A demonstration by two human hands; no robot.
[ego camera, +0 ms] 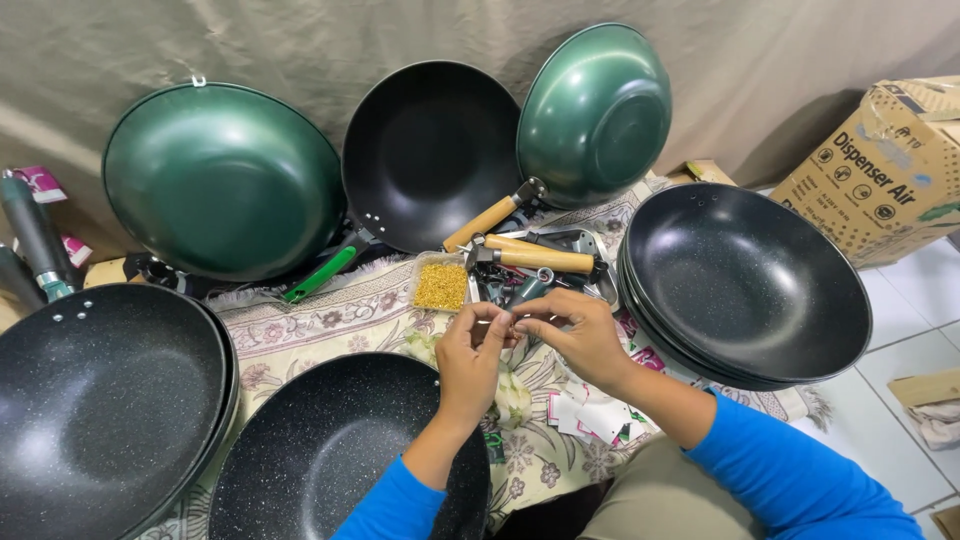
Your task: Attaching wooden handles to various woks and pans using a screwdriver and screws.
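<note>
At centre frame, left hand (470, 350) and right hand (575, 335) pinch a tiny part (512, 320) together above a speckled black wok (320, 450).

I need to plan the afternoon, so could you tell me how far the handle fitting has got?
Two pans at the back already carry handles. The left hand and right hand pinch something tiny together. The stacked pans show no handles; a wooden handle lies loose.

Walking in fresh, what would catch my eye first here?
Probably the ring of woks: green wok and another green one propped against the cloth backdrop, speckled black woks stacked at right. In the middle, the left hand and right hand pinch something tiny together, just before a tray of gold screws.
</note>
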